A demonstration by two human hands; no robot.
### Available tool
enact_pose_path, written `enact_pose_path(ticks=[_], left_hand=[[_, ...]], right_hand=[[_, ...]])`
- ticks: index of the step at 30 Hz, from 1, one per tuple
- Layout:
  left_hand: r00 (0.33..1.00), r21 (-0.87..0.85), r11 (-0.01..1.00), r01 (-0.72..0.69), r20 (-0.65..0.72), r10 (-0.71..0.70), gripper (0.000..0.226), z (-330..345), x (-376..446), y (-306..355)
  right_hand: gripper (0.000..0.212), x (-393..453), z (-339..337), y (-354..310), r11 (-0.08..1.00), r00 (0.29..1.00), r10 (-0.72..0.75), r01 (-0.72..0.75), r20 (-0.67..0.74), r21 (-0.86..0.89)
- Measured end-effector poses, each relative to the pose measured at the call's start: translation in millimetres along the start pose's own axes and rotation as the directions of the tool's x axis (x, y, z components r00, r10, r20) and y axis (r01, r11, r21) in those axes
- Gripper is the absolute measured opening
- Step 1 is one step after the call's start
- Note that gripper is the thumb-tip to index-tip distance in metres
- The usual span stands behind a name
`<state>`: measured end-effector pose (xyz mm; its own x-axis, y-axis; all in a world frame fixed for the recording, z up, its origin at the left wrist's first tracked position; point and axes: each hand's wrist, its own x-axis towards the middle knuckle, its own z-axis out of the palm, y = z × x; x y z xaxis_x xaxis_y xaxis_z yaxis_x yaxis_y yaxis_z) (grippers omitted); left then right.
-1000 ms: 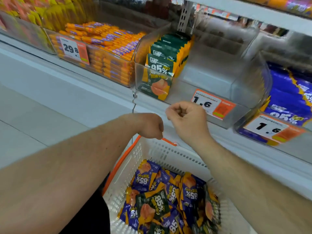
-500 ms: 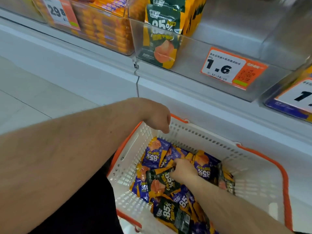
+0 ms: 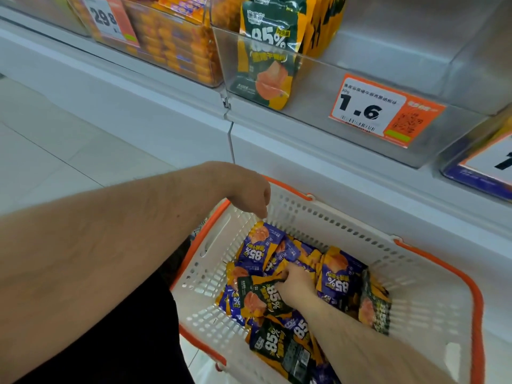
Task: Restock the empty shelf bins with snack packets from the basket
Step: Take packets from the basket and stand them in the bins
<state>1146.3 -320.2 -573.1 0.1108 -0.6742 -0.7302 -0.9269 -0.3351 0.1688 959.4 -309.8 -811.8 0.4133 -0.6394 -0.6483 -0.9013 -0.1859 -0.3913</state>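
Since half a second ago, little has shifted: white basket (image 3: 432, 286) below clear shelf bin (image 3: 313, 87); left hand (image 3: 249, 189) loosely curled, holding nothing; right hand (image 3: 296, 281) still pinching green snack packet (image 3: 260, 299) among the basket's pile.

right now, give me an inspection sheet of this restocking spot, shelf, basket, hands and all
surface: white shelf ledge carrying clear bins; pale tiled floor to the left
job's things: white basket with orange rim holding purple and dark green snack packets; clear bin with the 1.6 price tag has a row of green packets at its left end, the rest bare
clutter: nothing seen
hands: right hand down in the basket, fingers curled on a green packet; left hand hangs over the basket's rim, fingers hidden from view
cables: nothing seen
surroundings: bin of orange packets with a 29.8 tag; bin of purple packets at right edge
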Motion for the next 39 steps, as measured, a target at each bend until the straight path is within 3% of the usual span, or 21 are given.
enact_pose_path(ticks=[5, 12, 17, 21, 24, 30, 32, 34, 35, 37, 39], left_hand=[[0.993, -0.055, 0.996, -0.069, -0.104, 0.063, 0.048, -2, -5, 3], [0.982, -0.176, 0.973, -0.151, -0.142, 0.127, 0.05, -5, -21, -9], [0.928, -0.316, 0.885, -0.341, -0.261, 0.265, 0.022, -10, -30, 2], [0.87, -0.442, 0.785, -0.433, -0.432, 0.237, 0.013, -20, -40, 2], [0.833, -0.594, 0.624, -0.508, -0.523, 0.18, 0.012, -30, -47, -10], [0.737, -0.633, 0.446, -0.633, -0.668, 0.097, 0.02, -47, -62, -20], [0.695, -0.657, 0.367, -0.659, -0.718, -0.038, 0.014, -55, -65, -21], [0.632, -0.666, 0.339, -0.664, -0.743, -0.221, 0.014, -63, -65, -25], [0.612, -0.676, 0.32, -0.664, -0.737, -0.287, 0.025, -66, -62, -29], [0.611, -0.719, 0.281, -0.636, -0.691, -0.386, 0.046, -72, -57, -35], [0.625, -0.747, 0.253, -0.615, -0.658, -0.421, 0.05, -75, -55, -37]], right_hand=[[0.005, -14, -44, -20, 0.977, 0.984, -0.158, 0.167, -0.083, 0.128], [0.022, -58, -154, -71, 0.906, 0.898, -0.359, 0.4, -0.254, 0.135], [0.024, -99, -216, -107, 0.853, 0.826, -0.433, 0.504, -0.36, 0.131], [0.014, -121, -240, -123, 0.772, 0.782, -0.398, 0.568, -0.481, 0.286], [0.011, -126, -248, -128, 0.646, 0.761, -0.305, 0.607, -0.572, 0.463], [0.014, -129, -257, -143, 0.619, 0.766, -0.33, 0.617, -0.552, 0.487], [0.015, -131, -273, -156, 0.644, 0.689, -0.342, 0.667, -0.639, 0.375], [0.02, -139, -294, -173, 0.662, 0.547, -0.354, 0.72, -0.758, 0.21], [0.021, -142, -305, -181, 0.656, 0.454, -0.355, 0.744, -0.817, 0.129], [0.02, -149, -324, -197, 0.643, 0.292, -0.346, 0.766, -0.892, 0.001], [0.015, -148, -336, -212, 0.653, 0.237, -0.37, 0.754, -0.898, -0.07]])
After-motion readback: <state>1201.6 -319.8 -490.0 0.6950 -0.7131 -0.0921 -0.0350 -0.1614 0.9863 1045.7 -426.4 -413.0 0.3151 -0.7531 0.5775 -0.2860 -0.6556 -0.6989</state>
